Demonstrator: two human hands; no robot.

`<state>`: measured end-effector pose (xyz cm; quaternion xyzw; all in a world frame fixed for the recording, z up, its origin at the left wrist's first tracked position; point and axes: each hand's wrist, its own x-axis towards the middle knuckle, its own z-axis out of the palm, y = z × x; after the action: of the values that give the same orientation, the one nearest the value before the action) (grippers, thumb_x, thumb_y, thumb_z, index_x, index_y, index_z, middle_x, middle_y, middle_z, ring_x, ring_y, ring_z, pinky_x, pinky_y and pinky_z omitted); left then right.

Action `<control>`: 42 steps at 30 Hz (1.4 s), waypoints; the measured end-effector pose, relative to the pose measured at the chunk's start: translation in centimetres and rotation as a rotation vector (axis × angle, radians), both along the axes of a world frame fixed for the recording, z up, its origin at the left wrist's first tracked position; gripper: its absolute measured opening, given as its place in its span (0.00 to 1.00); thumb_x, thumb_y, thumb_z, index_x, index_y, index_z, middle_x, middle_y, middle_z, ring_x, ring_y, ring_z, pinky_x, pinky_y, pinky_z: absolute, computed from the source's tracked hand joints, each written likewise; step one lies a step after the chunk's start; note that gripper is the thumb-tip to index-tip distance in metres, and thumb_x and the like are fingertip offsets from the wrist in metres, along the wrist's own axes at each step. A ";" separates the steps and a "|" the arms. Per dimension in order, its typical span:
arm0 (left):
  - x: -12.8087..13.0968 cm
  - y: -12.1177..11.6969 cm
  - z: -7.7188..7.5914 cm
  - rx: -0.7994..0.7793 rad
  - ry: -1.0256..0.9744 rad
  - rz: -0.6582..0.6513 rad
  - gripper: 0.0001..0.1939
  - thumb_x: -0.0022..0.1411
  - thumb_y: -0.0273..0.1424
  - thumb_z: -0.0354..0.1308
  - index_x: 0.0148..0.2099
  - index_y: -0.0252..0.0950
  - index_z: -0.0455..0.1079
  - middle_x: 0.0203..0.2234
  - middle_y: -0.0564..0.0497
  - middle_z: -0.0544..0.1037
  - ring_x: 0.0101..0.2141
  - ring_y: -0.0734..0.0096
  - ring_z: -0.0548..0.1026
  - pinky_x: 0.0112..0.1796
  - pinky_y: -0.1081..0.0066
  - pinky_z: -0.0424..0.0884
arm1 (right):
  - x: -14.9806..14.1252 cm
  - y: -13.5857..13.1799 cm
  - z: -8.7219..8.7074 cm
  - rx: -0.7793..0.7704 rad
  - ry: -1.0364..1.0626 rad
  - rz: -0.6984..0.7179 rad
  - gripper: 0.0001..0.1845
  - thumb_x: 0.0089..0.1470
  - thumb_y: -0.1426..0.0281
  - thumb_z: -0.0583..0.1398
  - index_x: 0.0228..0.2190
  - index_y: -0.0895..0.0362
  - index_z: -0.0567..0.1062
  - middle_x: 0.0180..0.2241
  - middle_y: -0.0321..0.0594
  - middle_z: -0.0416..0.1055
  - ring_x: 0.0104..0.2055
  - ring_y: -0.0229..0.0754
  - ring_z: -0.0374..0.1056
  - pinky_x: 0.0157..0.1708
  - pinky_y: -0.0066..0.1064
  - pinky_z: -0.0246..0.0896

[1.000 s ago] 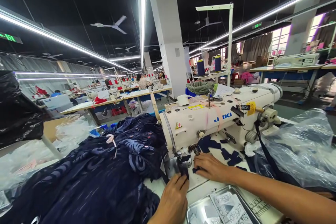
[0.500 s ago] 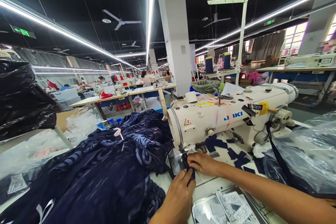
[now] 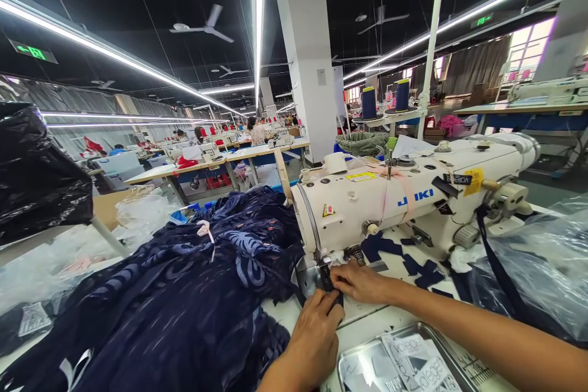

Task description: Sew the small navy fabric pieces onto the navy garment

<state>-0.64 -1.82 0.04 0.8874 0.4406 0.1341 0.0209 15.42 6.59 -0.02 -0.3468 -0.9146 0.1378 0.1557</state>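
Observation:
A white sewing machine (image 3: 349,214) stands in front of me, its needle end close to my fingers. My left hand (image 3: 315,334) is closed, fingertips pressed on a narrow strip of navy fabric (image 3: 340,299) just before the needle area. From the other side, my right hand (image 3: 361,282) has its fingers curled and pinched on the same dark fabric beside the presser foot. The exact grip is partly hidden by the fingers. A shiny metal plate (image 3: 309,280) lies left of the needle. Navy patterned garments (image 3: 184,312) are heaped against the machine's left side.
A metal tray (image 3: 342,373) of printed labels (image 3: 413,361) sits close by at the front right. Navy scraps (image 3: 425,272) lie under the machine arm. Clear plastic (image 3: 542,269) covers the right side. Two navy thread cones (image 3: 369,103) stand behind. A black bag (image 3: 41,165) is at left.
The view has shifted slightly, so the machine and tray appear a little farther right. Both hands keep nearly the same place at the needle, still on the navy strip.

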 end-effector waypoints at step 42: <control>1.2 2.2 -1.4 0.202 0.112 0.055 0.24 0.46 0.15 0.44 0.47 0.27 0.66 0.45 0.37 0.71 0.45 0.57 0.69 0.46 0.57 0.65 | 1.7 0.8 -1.7 0.562 -0.218 0.184 0.21 0.48 0.83 0.51 0.45 0.63 0.68 0.46 0.49 0.68 0.44 0.45 0.66 0.43 0.37 0.58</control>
<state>0.52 0.35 -1.38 0.8786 0.4496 0.1285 -0.0968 17.17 7.37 -1.76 -0.2185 -0.9558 -0.1448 0.1335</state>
